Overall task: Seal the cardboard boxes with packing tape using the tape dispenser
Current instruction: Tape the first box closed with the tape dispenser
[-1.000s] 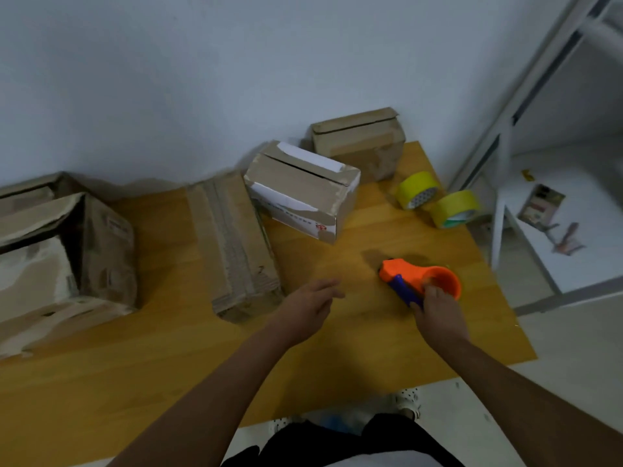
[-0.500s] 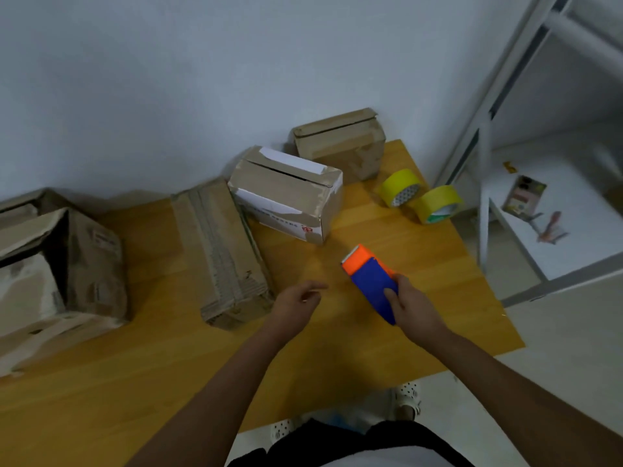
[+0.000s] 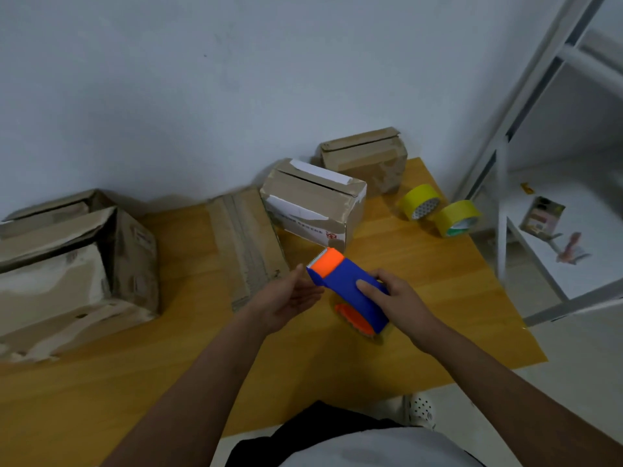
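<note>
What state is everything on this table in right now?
Tape dispenser: held off the table in the right hand.
Left hand: open, beside the dispenser.
Big box: flaps open.
Flat box: lying flat.
White box: top untaped.
Yellow rolls: on edge.

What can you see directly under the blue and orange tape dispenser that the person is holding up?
Under the tape dispenser, held by the right hand, lies bare wooden table with its shadow. The spot just beneath its orange wheel is covered by the dispenser.

boxes point(image 3: 313, 203) crowd far edge, near table point(image 3: 101, 382) bare
</note>
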Demonstrator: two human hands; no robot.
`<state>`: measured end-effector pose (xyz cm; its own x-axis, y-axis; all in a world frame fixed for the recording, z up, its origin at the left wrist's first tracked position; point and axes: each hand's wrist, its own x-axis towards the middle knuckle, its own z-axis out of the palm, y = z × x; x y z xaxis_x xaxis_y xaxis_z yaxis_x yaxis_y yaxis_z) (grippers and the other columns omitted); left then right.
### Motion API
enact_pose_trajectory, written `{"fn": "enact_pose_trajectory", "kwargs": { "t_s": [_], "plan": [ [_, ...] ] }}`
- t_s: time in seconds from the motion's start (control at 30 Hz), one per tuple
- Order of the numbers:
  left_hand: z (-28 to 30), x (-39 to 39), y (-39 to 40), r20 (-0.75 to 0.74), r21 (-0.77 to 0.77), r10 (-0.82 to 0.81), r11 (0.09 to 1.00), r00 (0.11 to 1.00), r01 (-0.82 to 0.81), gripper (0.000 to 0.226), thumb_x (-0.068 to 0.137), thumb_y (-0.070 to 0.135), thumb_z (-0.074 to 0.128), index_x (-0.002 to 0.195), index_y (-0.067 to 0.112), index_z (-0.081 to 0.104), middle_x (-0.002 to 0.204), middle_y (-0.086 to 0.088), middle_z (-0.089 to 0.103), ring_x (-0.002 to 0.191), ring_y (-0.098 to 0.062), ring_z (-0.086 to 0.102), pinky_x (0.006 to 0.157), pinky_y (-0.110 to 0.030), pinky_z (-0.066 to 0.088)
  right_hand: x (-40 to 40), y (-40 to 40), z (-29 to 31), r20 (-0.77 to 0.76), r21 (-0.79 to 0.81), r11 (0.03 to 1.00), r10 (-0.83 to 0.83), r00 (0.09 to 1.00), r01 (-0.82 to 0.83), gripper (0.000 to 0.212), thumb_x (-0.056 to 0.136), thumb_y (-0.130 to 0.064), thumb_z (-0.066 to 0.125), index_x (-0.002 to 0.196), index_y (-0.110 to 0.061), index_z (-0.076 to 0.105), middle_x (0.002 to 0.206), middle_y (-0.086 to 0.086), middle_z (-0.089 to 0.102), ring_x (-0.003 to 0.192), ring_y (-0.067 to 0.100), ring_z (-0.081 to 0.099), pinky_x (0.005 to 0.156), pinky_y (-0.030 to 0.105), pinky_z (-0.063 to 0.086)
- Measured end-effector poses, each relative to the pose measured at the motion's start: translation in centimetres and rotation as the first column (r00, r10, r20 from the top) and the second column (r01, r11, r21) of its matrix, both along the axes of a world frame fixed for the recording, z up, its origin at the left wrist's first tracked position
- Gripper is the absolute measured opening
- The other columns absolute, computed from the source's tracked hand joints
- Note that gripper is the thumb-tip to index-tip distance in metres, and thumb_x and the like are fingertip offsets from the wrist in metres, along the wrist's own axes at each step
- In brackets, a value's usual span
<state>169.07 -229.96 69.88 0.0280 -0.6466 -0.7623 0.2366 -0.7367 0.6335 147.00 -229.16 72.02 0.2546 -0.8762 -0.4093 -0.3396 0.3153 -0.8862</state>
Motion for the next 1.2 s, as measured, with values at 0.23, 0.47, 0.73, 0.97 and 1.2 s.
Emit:
{"fn": "enact_pose_trajectory", "kwargs": {
  "t_s": [0.23,0.47,0.73,0.97,1.2],
  "plan": [
    [0.8,1.8,0.3,0.021,-0.121,0.021,0.993,1.0,-0.019,0.023,0.096,0.032,0.061,0.091,0.011,0.069,0.079,-0.005,0.068,0.067,-0.009,0.062,0.063,-0.021,0.053,1.0,-0.3,0.8,-0.009,-0.06,0.991,0.123,0.992,-0.123,0.027,0.094,-0.043,0.054,0.117,-0.029,0.059,0.106,-0.008,0.067,0.084,0.005,0.067,0.07,0.023,0.054],
    [0.6,2.8,1.6,0.104,-0.245,0.079,0.968,0.991,-0.051,0.014,0.098,0.008,0.056,0.093,0.008,0.069,0.083,-0.004,0.07,0.069,-0.007,0.063,0.059,-0.016,0.053,1.8,-0.3,1.7,-0.033,-0.053,0.981,0.183,0.983,-0.184,0.033,0.092,-0.042,0.057,0.123,-0.03,0.058,0.108,-0.015,0.063,0.092,0.005,0.064,0.077,0.025,0.055],
    [0.3,3.2,2.8,0.233,-0.268,0.033,0.963,0.972,0.032,0.012,0.096,0.01,0.06,0.087,0.01,0.069,0.08,-0.001,0.068,0.072,-0.008,0.058,0.063,-0.018,0.049,2.4,-0.9,1.3,-0.15,-0.006,0.974,0.223,0.963,-0.226,0.048,0.083,-0.056,0.062,0.123,-0.028,0.06,0.111,-0.01,0.064,0.09,0.006,0.062,0.068,0.021,0.05],
    [0.6,3.6,2.7,0.475,-0.385,0.083,0.915,0.876,0.122,0.014,0.096,0.013,0.06,0.083,0.012,0.065,0.075,-0.001,0.064,0.068,-0.007,0.056,0.061,-0.018,0.045,3.8,-2.2,2.0,-0.339,-0.002,0.921,0.365,0.867,-0.389,0.051,0.085,-0.06,0.057,0.098,-0.011,0.066,0.085,0.004,0.065,0.068,0.013,0.058,0.056,0.022,0.038],
    [1.2,10.8,3.4,0.523,-0.426,0.331,0.9,0.785,-0.095,0.014,0.095,0.017,0.064,0.081,0.013,0.065,0.074,-0.003,0.058,0.071,-0.015,0.052,0.069,-0.029,0.046,3.0,-4.3,3.0,-0.434,-0.042,0.847,0.462,0.773,-0.53,0.043,0.084,-0.06,0.06,0.097,-0.019,0.067,0.087,0.0,0.066,0.076,0.014,0.063,0.06,0.024,0.043]
  ]
}}
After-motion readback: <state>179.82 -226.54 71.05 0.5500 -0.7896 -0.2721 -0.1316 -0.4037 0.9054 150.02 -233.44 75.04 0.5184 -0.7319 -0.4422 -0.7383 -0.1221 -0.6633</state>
